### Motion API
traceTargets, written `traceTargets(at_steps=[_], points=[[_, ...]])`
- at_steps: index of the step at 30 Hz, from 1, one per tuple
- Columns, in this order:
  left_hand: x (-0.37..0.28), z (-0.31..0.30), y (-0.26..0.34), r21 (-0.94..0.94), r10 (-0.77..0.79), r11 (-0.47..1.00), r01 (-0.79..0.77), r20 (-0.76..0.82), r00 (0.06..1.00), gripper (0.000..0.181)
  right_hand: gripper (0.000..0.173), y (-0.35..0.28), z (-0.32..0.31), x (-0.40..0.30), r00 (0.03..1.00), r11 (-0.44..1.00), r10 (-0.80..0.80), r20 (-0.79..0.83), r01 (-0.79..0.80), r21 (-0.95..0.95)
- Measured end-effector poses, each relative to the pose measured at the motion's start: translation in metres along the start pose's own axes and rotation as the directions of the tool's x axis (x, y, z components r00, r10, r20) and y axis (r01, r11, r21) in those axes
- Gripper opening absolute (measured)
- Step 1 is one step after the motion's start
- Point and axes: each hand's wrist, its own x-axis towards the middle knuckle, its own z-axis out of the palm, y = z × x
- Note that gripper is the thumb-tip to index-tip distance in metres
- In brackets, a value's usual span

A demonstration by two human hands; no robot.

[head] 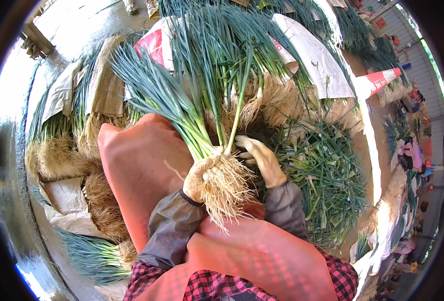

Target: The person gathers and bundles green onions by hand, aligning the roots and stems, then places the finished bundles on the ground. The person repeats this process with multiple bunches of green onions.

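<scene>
My gloved left hand [195,180] is closed around the white bases of a bunch of green onions [191,128], its long green leaves fanning up and to the left. The bunch's pale, stringy roots hang over my lap, which a reddish-orange apron [146,150] covers. My gloved right hand [261,158] is just right of the bunch, fingers extended towards the stalk bases and apart, with nothing seen in them. Some of its fingertips are near a single stalk at the bunch's right edge; whether they touch it I cannot tell.
More rooted green onions [278,98] lie beyond my knees, partly under woven sacks [312,56]. Loose trimmed leaves [327,180] form a heap at my right. Covered bundles [56,158] stand at left. A red-and-white traffic cone [380,81] and distant people [413,154] are at far right.
</scene>
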Motion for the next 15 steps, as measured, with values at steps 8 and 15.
traceTargets(at_steps=[8, 15], points=[[0.002, 0.003, -0.008, 0.286, 0.077, 0.957, -0.055, -0.067, 0.995, 0.034, 0.044, 0.047, 0.041, 0.116, 0.987, 0.978, -0.133, 0.089, 0.145, -0.152], [-0.004, -0.001, 0.003, 0.032, -0.018, 0.999, 0.019, -0.013, 1.0, 0.04, 0.037, -0.018, 0.069, 0.03, 0.925, 0.87, -0.261, -0.276, 0.102, -0.482]])
